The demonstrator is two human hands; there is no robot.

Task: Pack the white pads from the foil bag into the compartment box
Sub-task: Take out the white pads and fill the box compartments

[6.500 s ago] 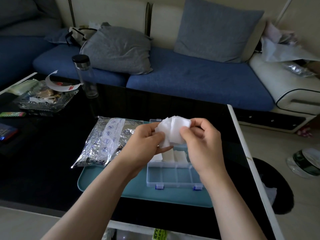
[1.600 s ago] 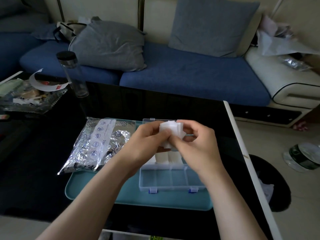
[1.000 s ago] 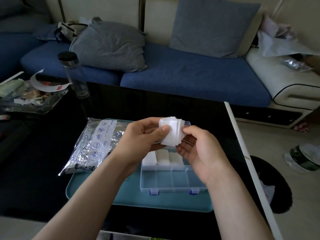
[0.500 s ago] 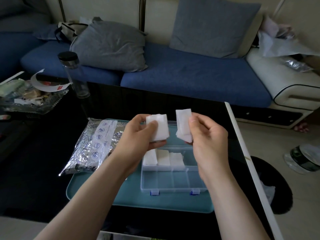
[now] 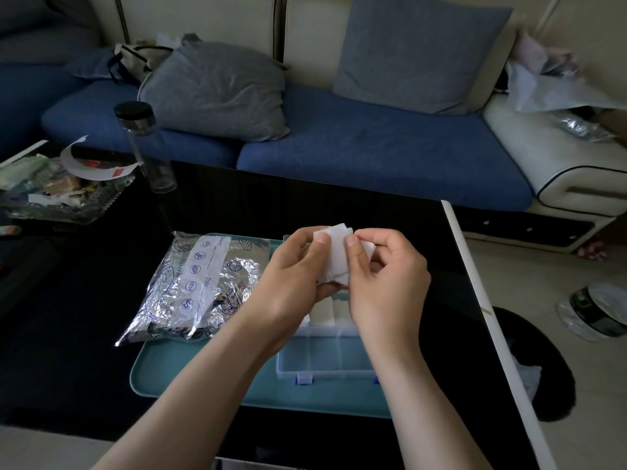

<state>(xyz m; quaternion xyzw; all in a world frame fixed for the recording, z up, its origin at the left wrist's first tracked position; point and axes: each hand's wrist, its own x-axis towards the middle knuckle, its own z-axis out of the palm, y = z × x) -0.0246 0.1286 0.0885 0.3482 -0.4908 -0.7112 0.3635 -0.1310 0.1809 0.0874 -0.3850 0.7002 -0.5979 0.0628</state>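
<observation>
Above the clear compartment box [image 5: 325, 362], my left hand [image 5: 291, 276] and my right hand [image 5: 383, 283] both pinch a small stack of white pads [image 5: 336, 257] between thumbs and fingers. Packed white pads [image 5: 327, 310] fill the box's far compartments, partly hidden by my hands; the near compartments hold nothing. The crinkled foil bag [image 5: 200, 286] lies flat to the left of the box, half on the teal tray [image 5: 203, 378].
The tray sits on a black glass table [image 5: 68, 317] with a white right edge. A clear bottle [image 5: 149, 147] with a black cap and a glass dish [image 5: 57, 195] of wrappers stand at the far left. A blue sofa runs behind.
Half a second ago each hand held its own pads apart; now the hands have come together and the pads form one stack.
</observation>
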